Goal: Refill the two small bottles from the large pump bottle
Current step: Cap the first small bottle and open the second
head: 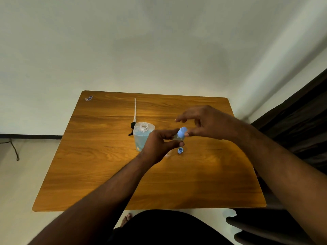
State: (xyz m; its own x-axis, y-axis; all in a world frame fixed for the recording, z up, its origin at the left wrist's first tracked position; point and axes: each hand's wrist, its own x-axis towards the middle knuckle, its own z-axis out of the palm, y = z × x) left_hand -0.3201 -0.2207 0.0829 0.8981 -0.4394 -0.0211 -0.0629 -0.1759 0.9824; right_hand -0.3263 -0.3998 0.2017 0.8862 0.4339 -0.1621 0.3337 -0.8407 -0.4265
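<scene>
A small bottle [177, 137], judged light and slippery, is gripped in the left hand [159, 145] above table centre; its blue cap [182, 132] is pinched by the right hand [203, 124], at 3 o'clock of the large bottle [142, 137]

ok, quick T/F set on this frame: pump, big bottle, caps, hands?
1. The pump head is screwed onto the large bottle. False: it lies on the table behind the bottle, whose neck is open.
2. The left hand holds a small bottle. True.
3. The right hand is at that bottle's blue cap. True.
4. A loose blue cap lies on the table. True.
5. The large bottle is empty. False: blue liquid shows inside.
</scene>
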